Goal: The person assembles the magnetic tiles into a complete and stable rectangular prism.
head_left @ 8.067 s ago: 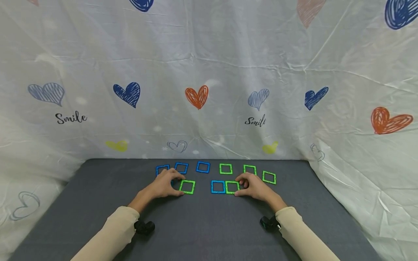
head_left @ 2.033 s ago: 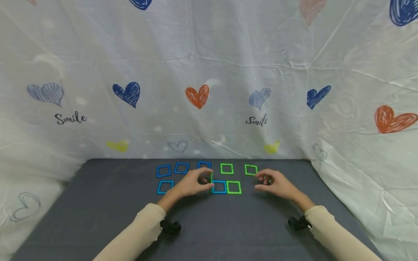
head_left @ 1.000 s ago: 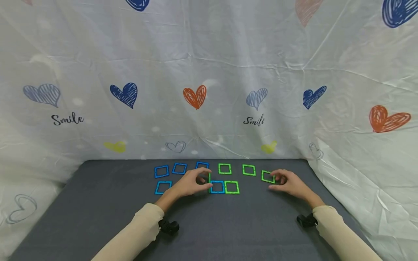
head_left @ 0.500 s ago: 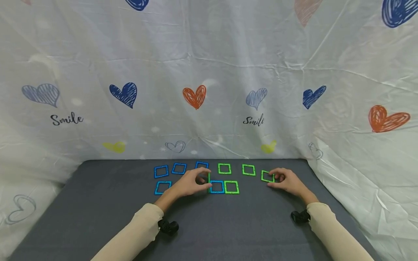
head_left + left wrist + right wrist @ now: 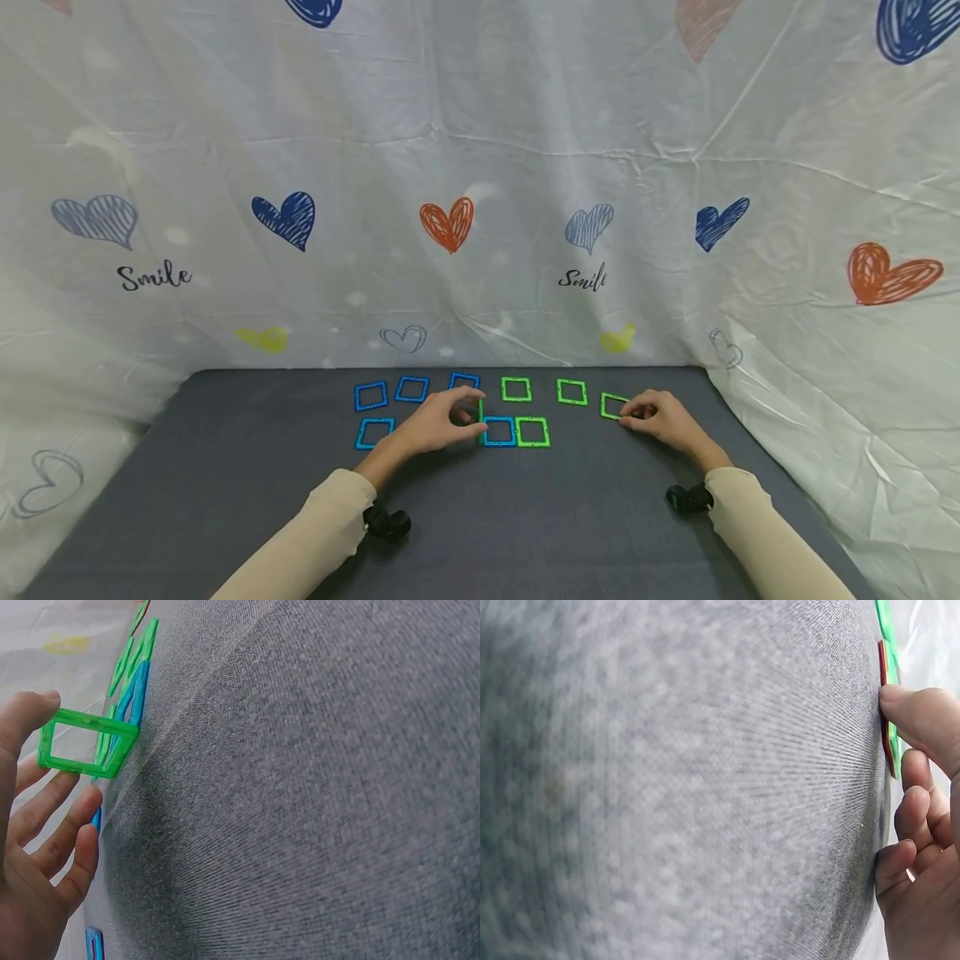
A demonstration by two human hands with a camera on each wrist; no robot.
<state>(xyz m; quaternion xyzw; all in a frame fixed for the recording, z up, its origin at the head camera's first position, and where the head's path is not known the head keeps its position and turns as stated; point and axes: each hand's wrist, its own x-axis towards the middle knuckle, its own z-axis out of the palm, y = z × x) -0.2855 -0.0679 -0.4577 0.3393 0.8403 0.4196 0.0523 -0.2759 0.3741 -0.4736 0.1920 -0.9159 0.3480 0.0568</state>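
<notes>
In the head view, my left hand [image 5: 433,423] pinches a green square magnetic tile [image 5: 91,720] between thumb and fingers. That tile stands on edge along the left side of a flat blue square tile [image 5: 499,444]. A flat green tile [image 5: 532,445] lies edge to edge with the blue one, on its right. Over at the right, my right hand [image 5: 666,421] pinches the near right corner of another green tile [image 5: 603,406], which is flat or nearly flat on the table. The right wrist view shows the thumb [image 5: 900,697] on that tile's edge.
Two more green tiles [image 5: 516,400] [image 5: 572,402] lie along the back of the dark table [image 5: 510,533]. Several blue tiles [image 5: 371,407] lie at the back left, one partly behind my left hand. A white cloth [image 5: 360,167] with printed hearts hangs behind the table.
Earlier, my left hand brought the green tile over from the left and stood it against the blue one. My right hand left the flat green tile, moved right and now pinches the rightmost green tile.
</notes>
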